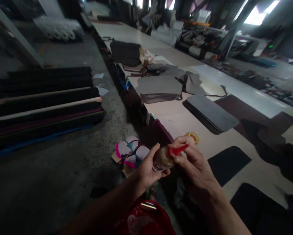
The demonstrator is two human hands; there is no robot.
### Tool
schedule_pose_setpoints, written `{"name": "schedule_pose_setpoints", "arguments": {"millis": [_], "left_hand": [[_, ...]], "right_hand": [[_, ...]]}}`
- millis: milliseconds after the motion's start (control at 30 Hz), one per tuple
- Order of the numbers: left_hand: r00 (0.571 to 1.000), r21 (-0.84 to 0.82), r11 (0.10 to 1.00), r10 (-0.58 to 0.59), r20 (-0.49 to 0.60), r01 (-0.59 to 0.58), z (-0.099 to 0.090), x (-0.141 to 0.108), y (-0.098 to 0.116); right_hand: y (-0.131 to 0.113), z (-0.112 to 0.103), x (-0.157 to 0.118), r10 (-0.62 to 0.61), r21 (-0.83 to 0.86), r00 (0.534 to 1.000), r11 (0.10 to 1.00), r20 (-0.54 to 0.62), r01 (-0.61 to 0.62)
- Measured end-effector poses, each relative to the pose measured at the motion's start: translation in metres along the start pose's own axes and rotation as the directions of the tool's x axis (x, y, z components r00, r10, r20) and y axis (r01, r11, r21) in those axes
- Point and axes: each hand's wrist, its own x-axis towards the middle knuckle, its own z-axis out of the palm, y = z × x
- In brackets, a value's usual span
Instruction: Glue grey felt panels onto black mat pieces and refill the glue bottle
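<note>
My left hand (147, 168) is wrapped round a small brownish bottle (161, 159) in front of my body, at the table's near edge. On top of the bottle is a red pointed nozzle cap (178, 150), tilted to the right. The fingers of my right hand (198, 168) close round that red cap from the right side. Just beyond my right fingers, a yellow ring-shaped item (194, 137) lies on the table; I cannot tell its exact kind. The bottle's label is too blurred to read.
Stacks of grey cut pieces (210, 112) and a further grey stack (159, 87) lie on the long table (169, 119). Dark flat pieces (230, 163) are at the right. A padded stool (130, 150) stands on the floor left of the table. Dark fabric rolls (46, 107) lie further left.
</note>
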Motion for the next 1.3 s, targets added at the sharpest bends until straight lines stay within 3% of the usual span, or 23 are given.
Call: {"name": "schedule_pose_setpoints", "arguments": {"millis": [167,267,400,500,567,700,833,967,1100,1300], "left_hand": [[0.998,0.008,0.999,0.05,-0.03,-0.049,0.001,0.0,-0.009],[0.998,-0.013,0.998,0.062,-0.008,-0.062,-0.002,0.002,-0.01],[1.0,-0.063,0.998,0.012,0.023,-0.01,-0.006,0.003,0.0],[0.989,-0.125,0.987,-0.086,0.122,0.101,-0.01,0.004,0.009],[0.978,-0.125,0.98,-0.131,0.164,0.152,-0.012,0.005,0.012],[0.972,-0.073,0.981,-0.168,0.162,0.181,-0.015,0.007,0.01],[0.969,-0.017,0.978,-0.202,0.141,0.206,-0.013,0.006,0.008],[0.981,-0.026,0.987,-0.157,0.112,0.161,-0.009,0.005,0.008],[0.995,-0.064,0.995,-0.078,0.061,0.081,-0.005,0.009,0.004],[0.994,-0.109,0.988,0.111,-0.002,-0.111,0.0,0.016,-0.009]], "right_hand": [[-0.014,0.017,-0.007,-0.067,-0.233,0.973,0.972,-0.22,0.015],[-0.014,0.019,-0.011,-0.036,-0.239,0.962,0.97,-0.27,-0.031],[0.003,0.008,-0.017,0.213,0.142,0.968,0.971,-0.135,-0.193],[0.016,-0.002,-0.013,0.276,0.322,0.953,0.92,-0.128,-0.223],[0.018,-0.007,-0.006,0.255,0.358,0.966,0.907,-0.053,-0.22],[0.01,-0.011,0.012,0.13,0.298,0.971,0.936,0.201,-0.187],[0.009,-0.012,0.022,0.053,0.234,0.965,0.965,0.258,-0.115],[0.018,-0.006,0.02,0.001,0.226,0.987,0.973,0.16,-0.037],[0.02,0.007,0.013,0.057,0.177,0.998,0.983,-0.034,-0.05],[0.009,0.029,0.0,0.103,-0.027,0.937,0.993,-0.333,-0.119]]}}
